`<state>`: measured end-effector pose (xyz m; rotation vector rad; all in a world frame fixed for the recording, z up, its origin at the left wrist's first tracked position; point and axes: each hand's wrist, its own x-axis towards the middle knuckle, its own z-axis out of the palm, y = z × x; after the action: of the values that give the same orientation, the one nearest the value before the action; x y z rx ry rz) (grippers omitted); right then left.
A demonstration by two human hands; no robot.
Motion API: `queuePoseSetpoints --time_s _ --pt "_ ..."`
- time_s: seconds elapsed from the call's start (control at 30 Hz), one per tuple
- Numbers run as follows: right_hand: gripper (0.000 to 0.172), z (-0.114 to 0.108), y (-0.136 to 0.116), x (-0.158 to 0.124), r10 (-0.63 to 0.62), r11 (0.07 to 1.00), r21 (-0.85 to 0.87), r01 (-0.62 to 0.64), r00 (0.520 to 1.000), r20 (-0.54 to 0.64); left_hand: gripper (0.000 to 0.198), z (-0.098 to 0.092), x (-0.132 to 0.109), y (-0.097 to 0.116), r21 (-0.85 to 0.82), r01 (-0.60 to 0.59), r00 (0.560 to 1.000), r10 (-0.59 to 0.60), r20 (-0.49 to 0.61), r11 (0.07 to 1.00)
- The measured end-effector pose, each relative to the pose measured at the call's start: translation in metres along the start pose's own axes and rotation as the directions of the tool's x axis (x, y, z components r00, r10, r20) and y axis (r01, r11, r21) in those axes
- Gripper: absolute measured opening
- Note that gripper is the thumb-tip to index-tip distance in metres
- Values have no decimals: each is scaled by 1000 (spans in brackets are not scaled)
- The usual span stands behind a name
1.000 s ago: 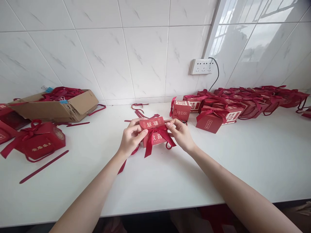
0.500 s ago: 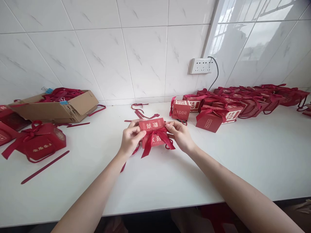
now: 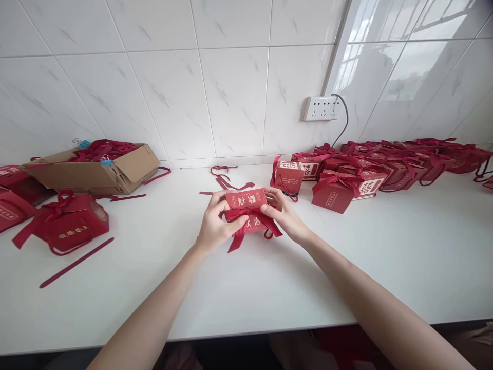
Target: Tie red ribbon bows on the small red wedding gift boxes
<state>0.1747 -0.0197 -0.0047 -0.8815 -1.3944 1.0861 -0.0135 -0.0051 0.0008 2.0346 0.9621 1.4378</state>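
In the middle of the white table (image 3: pixel 277 288) stands a small red gift box (image 3: pixel 245 199) with pale lettering and a red ribbon bow (image 3: pixel 246 212) tied across its top. My left hand (image 3: pixel 219 221) wraps round its left side, the thumb lying on the front beside the bow. On the right side, my right hand (image 3: pixel 284 213) grips the box, its thumb on the top near the ribbon. Both hands are closed on the box. The ribbon's tails hang down the front, and a twisted red cord (image 3: pixel 268 234) shows below the right hand.
An open cardboard box (image 3: pixel 92 172) full of red ribbons stands at the back left. Near it are more red boxes (image 3: pixel 73 226) and a loose ribbon strip (image 3: pixel 77 262). Several bowed gift boxes (image 3: pixel 333 192) crowd the back right, below a wall socket (image 3: pixel 321 108).
My hands have shifted from pinching the bow's ends to holding the box by its sides. The ribbon strip under my left hand is out of sight. The view has shifted slightly.
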Motion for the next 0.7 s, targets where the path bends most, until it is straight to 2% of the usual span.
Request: queuePoseSetpoints --time_s 0.13,0.23,0.37,0.43,0.5,0.6,0.7 --pt "50 2 -1 0 12 997 -78 -10 1000 19 26 5 -2 -4 -22 -42 999 42 -28 999" --pt "40 1 0 1 -20 994 -108 18 1000 -16 40 7 -5 -4 -114 30 999 -34 -38 993" --pt "38 -1 2 4 -13 995 -98 12 1000 -7 71 8 -8 -5 -224 165 985 -150 82 961" --pt "38 -2 3 4 -9 996 -87 8 1000 -13 76 7 -9 -7 -218 250 962 -217 165 943" --pt "38 -3 3 4 2 997 -74 -4 1000 -29 78 6 -8 -9 -216 310 942 -269 201 926" --pt "47 -8 3 4 9 998 -57 -8 1000 22 79 5 -3 -13 -285 337 937 -292 190 897" --pt "77 -13 3 3 -10 995 -93 30 976 215 64 1 3 -14 -410 429 900 -346 265 805"
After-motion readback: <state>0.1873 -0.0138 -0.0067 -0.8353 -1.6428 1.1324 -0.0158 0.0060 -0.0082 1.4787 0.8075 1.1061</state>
